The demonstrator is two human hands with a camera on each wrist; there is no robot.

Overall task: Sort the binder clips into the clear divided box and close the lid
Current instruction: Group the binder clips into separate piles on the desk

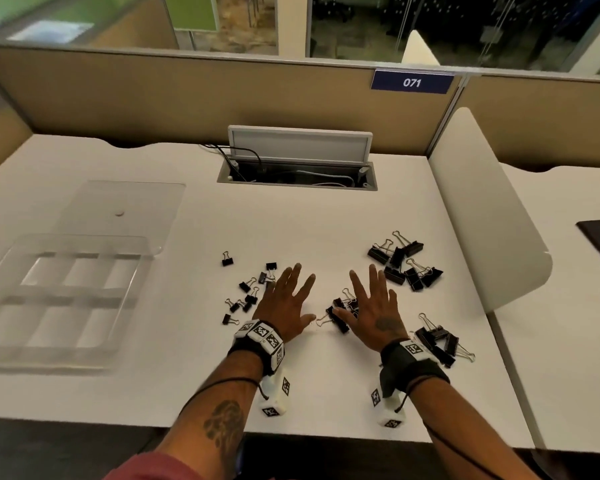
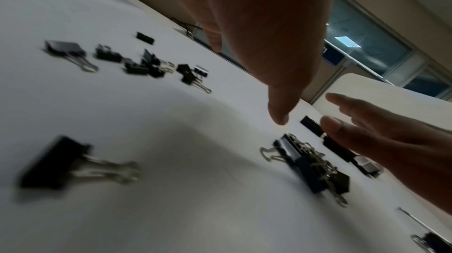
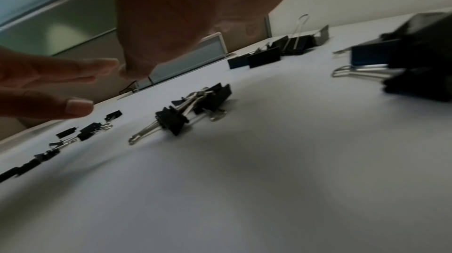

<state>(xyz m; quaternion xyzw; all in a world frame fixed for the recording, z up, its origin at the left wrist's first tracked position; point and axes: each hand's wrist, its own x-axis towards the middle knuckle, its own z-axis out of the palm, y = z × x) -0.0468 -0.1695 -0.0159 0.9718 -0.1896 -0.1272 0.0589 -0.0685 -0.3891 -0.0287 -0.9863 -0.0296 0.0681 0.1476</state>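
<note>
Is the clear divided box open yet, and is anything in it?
Open and empty: the lid lies folded back flat on the desk behind the clear divided box, whose compartments show only white desk.

Black binder clips, white desk, seemingly clear box.

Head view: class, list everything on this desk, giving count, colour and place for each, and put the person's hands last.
Divided box: one, clear, desk's left, compartments empty.
Lid: one, clear, open behind the box.
Small binder clips: about ten, black, left of the hands.
Medium clips: a few, black, between the hands.
Large clips: two black clusters, right side.
Cable hatch: one, grey, open, desk's back.
Left hand: open, above the desk.
Right hand: open, likewise.
</note>
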